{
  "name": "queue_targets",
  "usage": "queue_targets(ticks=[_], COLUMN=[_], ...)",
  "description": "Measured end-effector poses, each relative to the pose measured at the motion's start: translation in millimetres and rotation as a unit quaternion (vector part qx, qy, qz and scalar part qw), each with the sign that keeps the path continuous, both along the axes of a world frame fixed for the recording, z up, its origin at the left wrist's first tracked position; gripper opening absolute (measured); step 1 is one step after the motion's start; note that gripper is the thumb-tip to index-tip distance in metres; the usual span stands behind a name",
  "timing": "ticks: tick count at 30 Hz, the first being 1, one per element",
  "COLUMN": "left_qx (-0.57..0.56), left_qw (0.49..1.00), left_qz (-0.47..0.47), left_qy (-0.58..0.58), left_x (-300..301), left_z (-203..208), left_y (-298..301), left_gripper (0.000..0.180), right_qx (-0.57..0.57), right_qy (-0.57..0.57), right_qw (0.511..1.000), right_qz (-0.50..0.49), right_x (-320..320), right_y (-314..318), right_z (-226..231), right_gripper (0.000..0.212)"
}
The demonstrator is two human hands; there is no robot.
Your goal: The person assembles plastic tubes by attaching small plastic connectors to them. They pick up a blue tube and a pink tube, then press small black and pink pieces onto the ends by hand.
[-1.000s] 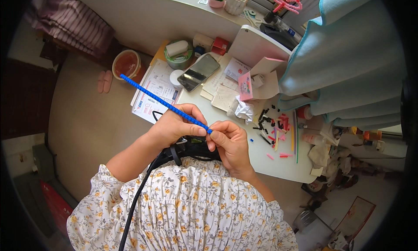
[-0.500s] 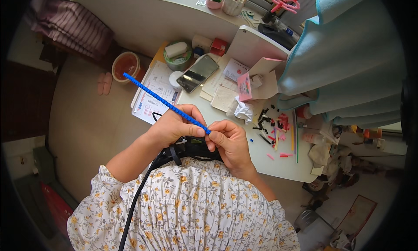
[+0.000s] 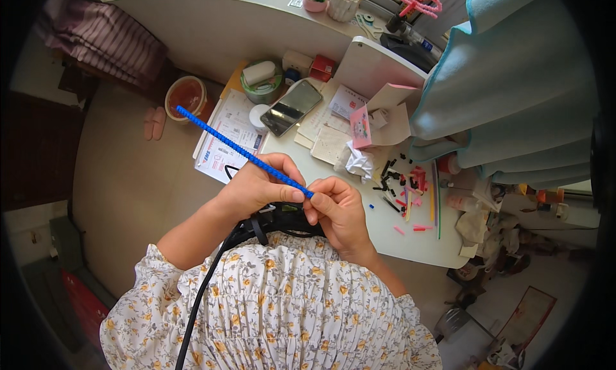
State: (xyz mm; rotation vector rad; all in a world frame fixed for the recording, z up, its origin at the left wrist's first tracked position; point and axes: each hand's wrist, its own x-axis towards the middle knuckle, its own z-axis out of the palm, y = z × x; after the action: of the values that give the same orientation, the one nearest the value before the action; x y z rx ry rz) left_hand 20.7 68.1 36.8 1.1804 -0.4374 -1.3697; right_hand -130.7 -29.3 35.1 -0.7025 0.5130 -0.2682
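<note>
A long, thin blue ridged rod point(image 3: 224, 140) slants across in front of me, its free end up and to the left. My left hand point(image 3: 266, 184) is closed on the rod toward its lower end, thumb along it. At that lower end, my right hand point(image 3: 337, 206) is closed in a pinch, fingertips against the rod. Whether the right fingers also hold a small piece is hidden. On the white table beside the right hand lies a tiny blue piece point(image 3: 371, 206). Small black pieces point(image 3: 388, 177) and pink pieces point(image 3: 418, 177) are scattered farther right.
Thin coloured sticks point(image 3: 437, 203) lie near the table's right side. A crumpled white tissue point(image 3: 359, 161), an opened pink box point(image 3: 360, 126) and a phone point(image 3: 292, 107) stand or lie farther back. A light blue curtain point(image 3: 513, 94) hangs at the right. Black cables point(image 3: 204, 286) cross my lap.
The rod has shifted slightly up and left at its free end, and its lower end sits a little farther right in the right fingertips. Both hands are almost still.
</note>
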Motion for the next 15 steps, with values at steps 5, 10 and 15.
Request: queue_targets(ticks=[5, 10, 15], left_qx=[-0.002, 0.002, 0.009], left_qw=[1.0, 1.0, 1.0], left_qz=[0.006, 0.015, 0.017], left_qy=[0.008, -0.004, -0.014], left_x=[-0.8, -1.8, -2.0], left_z=[-0.1, 3.1, 5.8], left_y=[-0.5, -1.1, -0.8], left_gripper=[0.023, 0.023, 0.023], right_qx=[-0.016, -0.011, -0.023], right_qy=[-0.013, -0.027, -0.034], right_qw=[1.0, 0.999, 0.999], right_qz=[-0.005, -0.018, -0.02], right_x=[-0.3, 0.6, 1.2], right_y=[-0.1, 0.9, 1.7], right_z=[-2.5, -2.5, -3.6], right_gripper=[0.009, 0.008, 0.007])
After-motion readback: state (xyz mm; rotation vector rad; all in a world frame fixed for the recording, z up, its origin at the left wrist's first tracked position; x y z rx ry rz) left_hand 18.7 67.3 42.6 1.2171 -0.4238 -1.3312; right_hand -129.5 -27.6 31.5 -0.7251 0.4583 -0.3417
